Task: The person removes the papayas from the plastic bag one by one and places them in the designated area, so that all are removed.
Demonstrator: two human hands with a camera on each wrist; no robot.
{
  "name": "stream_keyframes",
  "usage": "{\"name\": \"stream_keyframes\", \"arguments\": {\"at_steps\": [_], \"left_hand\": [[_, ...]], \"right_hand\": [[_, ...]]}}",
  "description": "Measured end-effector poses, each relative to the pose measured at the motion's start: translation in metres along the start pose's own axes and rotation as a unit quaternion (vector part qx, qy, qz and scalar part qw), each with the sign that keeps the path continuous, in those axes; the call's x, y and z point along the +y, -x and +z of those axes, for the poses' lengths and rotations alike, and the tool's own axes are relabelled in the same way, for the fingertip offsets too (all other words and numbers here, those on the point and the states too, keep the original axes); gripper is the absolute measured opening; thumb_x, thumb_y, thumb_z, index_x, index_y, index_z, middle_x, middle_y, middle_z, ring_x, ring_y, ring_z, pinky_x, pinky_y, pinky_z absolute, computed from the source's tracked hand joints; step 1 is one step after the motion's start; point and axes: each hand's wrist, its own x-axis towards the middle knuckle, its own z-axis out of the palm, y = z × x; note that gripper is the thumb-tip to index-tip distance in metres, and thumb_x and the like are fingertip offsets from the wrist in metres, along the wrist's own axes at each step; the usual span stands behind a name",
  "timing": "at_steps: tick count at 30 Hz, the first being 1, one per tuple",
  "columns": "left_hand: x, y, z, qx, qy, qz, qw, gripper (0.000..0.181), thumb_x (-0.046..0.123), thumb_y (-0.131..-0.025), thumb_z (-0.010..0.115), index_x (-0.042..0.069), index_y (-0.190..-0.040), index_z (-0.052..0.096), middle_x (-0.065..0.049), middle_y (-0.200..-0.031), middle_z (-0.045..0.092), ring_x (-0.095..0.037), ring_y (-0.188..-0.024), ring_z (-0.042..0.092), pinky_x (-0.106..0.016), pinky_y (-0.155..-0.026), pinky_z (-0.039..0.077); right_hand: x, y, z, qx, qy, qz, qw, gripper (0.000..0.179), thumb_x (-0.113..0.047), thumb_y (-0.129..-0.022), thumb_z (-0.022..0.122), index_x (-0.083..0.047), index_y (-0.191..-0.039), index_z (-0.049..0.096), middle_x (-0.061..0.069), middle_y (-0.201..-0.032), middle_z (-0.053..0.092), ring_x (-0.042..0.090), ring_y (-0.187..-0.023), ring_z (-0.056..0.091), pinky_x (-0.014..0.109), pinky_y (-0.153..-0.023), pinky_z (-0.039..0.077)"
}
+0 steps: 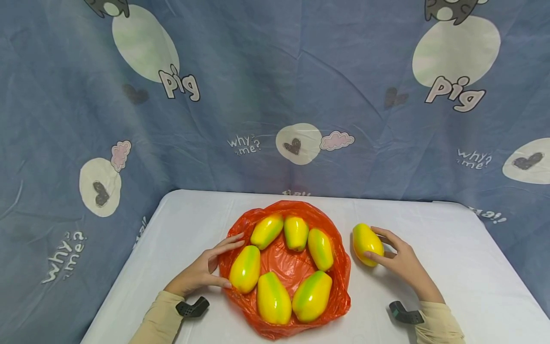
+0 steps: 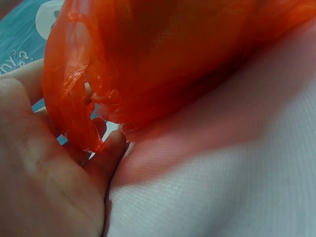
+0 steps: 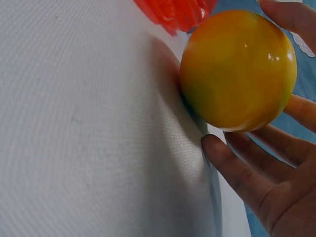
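Note:
A glossy yellow-green papaya (image 1: 365,239) lies on the white table, right of a red plastic bag (image 1: 279,263). My right hand (image 1: 397,258) holds this papaya, thumb on its near side and fingers round its far side. In the right wrist view the papaya (image 3: 239,71) sits between thumb and fingers, with one lower finger (image 3: 234,173) apart from it. Several more papayas (image 1: 274,298) lie in a ring inside the open bag. At the bag's left rim, my left hand (image 1: 206,270) rests with fingers spread. Red plastic (image 2: 74,94) covers part of those fingers in the left wrist view.
A white cloth covers the table (image 1: 197,215). Behind it and on the left hangs a blue printed curtain (image 1: 258,62). Dark wrist devices (image 1: 192,307) sit at both sleeves. The bag's crumpled rim stands between the two hands.

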Motion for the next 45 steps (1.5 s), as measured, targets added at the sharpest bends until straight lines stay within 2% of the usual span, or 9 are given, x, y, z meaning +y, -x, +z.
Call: {"name": "stream_keyframes", "arguments": {"at_steps": [7, 25, 31, 39, 45], "left_hand": [[0.0, 0.0, 0.0, -0.002, 0.001, 0.002, 1.0, 0.087, 0.007, -0.082, 0.085, 0.01, -0.158, 0.042, -0.007, -0.173, 0.022, 0.003, -0.157, 0.017, -0.008, -0.12, 0.022], [-0.004, 0.0, -0.001, -0.001, -0.001, -0.005, 1.0, 0.086, 0.009, -0.082, 0.085, 0.012, -0.157, 0.043, -0.006, -0.173, 0.022, 0.007, -0.155, 0.018, -0.008, -0.119, 0.024], [-0.004, 0.0, -0.002, -0.002, -0.003, -0.004, 1.0, 0.086, 0.008, -0.083, 0.085, 0.011, -0.158, 0.042, -0.007, -0.173, 0.021, 0.007, -0.155, 0.018, -0.007, -0.119, 0.024], [0.0, 0.0, 0.0, 0.0, -0.002, -0.007, 1.0, 0.087, 0.008, -0.082, 0.085, 0.011, -0.158, 0.043, -0.006, -0.173, 0.022, 0.005, -0.156, 0.018, -0.007, -0.119, 0.024], [0.0, 0.0, 0.0, 0.001, 0.002, -0.006, 1.0, 0.086, 0.007, -0.083, 0.084, 0.011, -0.157, 0.043, -0.006, -0.173, 0.023, 0.004, -0.156, 0.018, -0.008, -0.119, 0.024]], "right_hand": [[0.0, 0.0, -0.001, -0.001, -0.007, 0.001, 1.0, 0.073, -0.032, -0.091, 0.08, -0.011, -0.153, 0.047, 0.02, -0.155, 0.05, 0.046, -0.137, 0.053, 0.051, -0.101, 0.056], [-0.005, 0.003, -0.006, 0.0, -0.022, 0.009, 0.9997, 0.076, -0.031, -0.091, 0.081, -0.011, -0.155, 0.045, 0.02, -0.157, 0.048, 0.045, -0.137, 0.054, 0.056, -0.102, 0.055], [-0.008, 0.004, -0.005, 0.007, -0.012, -0.017, 0.9997, 0.076, -0.03, -0.09, 0.081, -0.009, -0.154, 0.046, 0.017, -0.157, 0.048, 0.04, -0.139, 0.052, 0.054, -0.103, 0.054], [-0.01, 0.002, 0.003, -0.022, -0.04, -0.03, 0.9985, 0.078, -0.024, -0.089, 0.083, -0.006, -0.154, 0.044, 0.018, -0.16, 0.044, 0.045, -0.14, 0.05, 0.048, -0.102, 0.055], [-0.01, 0.002, 0.007, -0.028, -0.051, -0.043, 0.9973, 0.077, -0.022, -0.089, 0.083, -0.006, -0.154, 0.045, 0.018, -0.16, 0.044, 0.045, -0.14, 0.05, 0.048, -0.102, 0.055]]}}
